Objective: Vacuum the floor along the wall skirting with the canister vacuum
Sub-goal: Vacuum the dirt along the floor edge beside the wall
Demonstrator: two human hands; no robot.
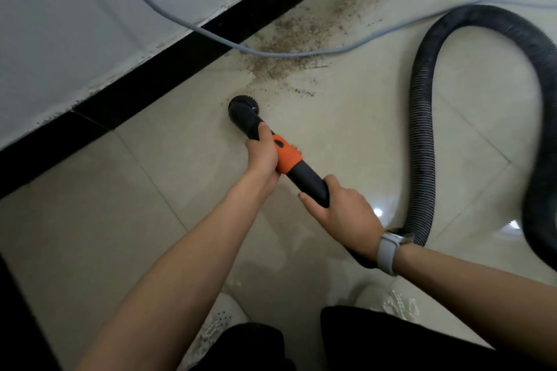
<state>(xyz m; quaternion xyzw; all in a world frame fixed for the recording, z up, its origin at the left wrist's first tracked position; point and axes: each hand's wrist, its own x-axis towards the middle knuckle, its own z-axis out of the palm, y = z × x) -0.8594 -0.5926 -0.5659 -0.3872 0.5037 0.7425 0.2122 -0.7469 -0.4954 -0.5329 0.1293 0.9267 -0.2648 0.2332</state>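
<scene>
A black vacuum wand with an orange collar [287, 156] slants across the pale tiled floor [150, 190]. Its round brush nozzle [243, 107] sits on the tiles a short way from the black skirting [168, 69]. My left hand [262, 151] grips the wand just behind the nozzle, at the orange collar. My right hand [340, 214] grips the black tube further back and wears a grey watch. A patch of brown dust and grit [295, 39] lies on the floor beyond the nozzle, running along the skirting.
The ribbed black hose [422, 129] loops wide on the right and comes back to the wand. A grey cable [211, 36] hangs down the white wall [75, 24] and trails over the dirt. My white shoes [388, 301] and dark trousers fill the bottom edge.
</scene>
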